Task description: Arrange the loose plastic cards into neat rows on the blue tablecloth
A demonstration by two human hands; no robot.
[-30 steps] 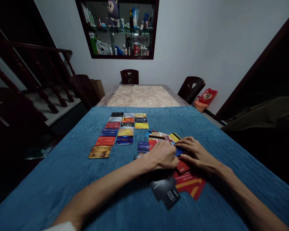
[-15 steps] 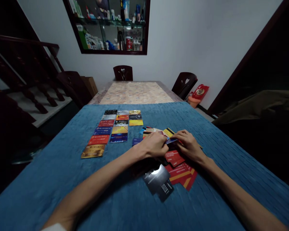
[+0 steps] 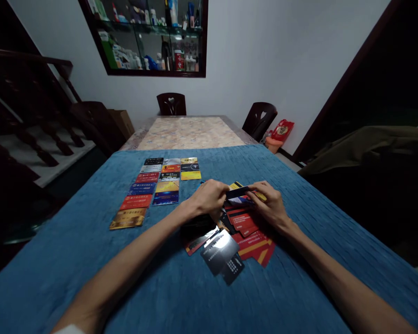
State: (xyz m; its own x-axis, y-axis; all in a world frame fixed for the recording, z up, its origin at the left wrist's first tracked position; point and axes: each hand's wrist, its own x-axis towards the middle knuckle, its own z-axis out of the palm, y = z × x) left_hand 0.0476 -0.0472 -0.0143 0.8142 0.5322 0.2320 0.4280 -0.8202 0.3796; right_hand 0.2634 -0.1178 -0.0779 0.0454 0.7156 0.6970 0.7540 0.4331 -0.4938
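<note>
A dark plastic card (image 3: 237, 192) is held up by its two ends between my hands. My left hand (image 3: 211, 197) is closed on its left end, and my right hand (image 3: 269, 200) pinches the right end. Beneath them lies a loose pile of cards: red cards (image 3: 243, 221), grey cards (image 3: 220, 250) and some yellow ones, partly covered by my hands. To the left, several cards lie in three neat columns, with a gold card (image 3: 128, 218) nearest and a blue card (image 3: 166, 198) at the foot of the middle column.
A blue cloth (image 3: 153, 278) covers the near part of the table; the far part has a beige patterned top (image 3: 191, 132). Dark wooden chairs (image 3: 172, 104) stand around it. A stair railing is at left, and a glass-shelved cabinet (image 3: 153, 74) is set in the wall.
Both hands have risen slightly from the pile, and the card between them now shows tilted up. More of the pile is uncovered. The whole view has shifted a little.
</note>
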